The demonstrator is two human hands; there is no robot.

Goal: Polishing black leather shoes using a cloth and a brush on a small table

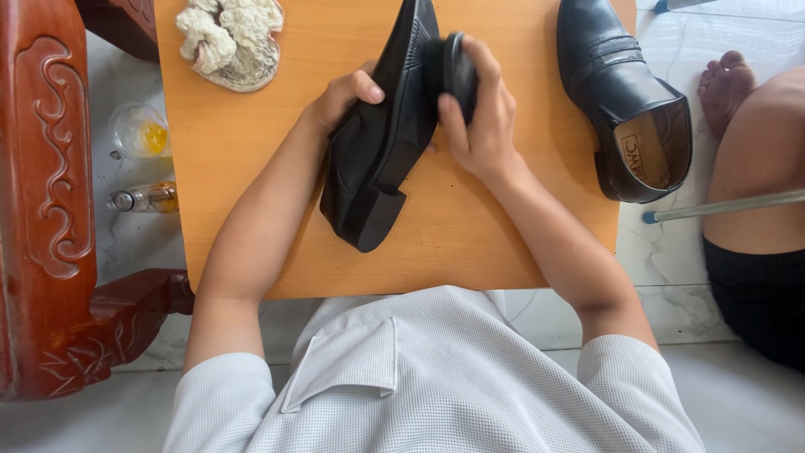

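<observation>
Both bare arms are reaching forward and bending in toward each other. The left hand [348, 94] is curling its fingers closed, thumb on top. The right hand [480, 117] is gripping tight too.

The left hand [348, 94] is gripping a black leather shoe [381, 138] tilted on its side over the orange wooden table [243, 184], heel pointing near, toe far. The right hand [478, 113] is pressing a dark round brush [453, 71] against the shoe's upper. A second black shoe [625, 92] is standing upright on the table's right side, well apart. A crumpled whitish rag [231, 38] is lying at the far left corner. On the floor to the left, a small plastic cup [138, 130] and a little bottle [147, 198] are sitting beside carved dark-red furniture [46, 201]. Another person's bare foot [725, 84] is resting at the right.
</observation>
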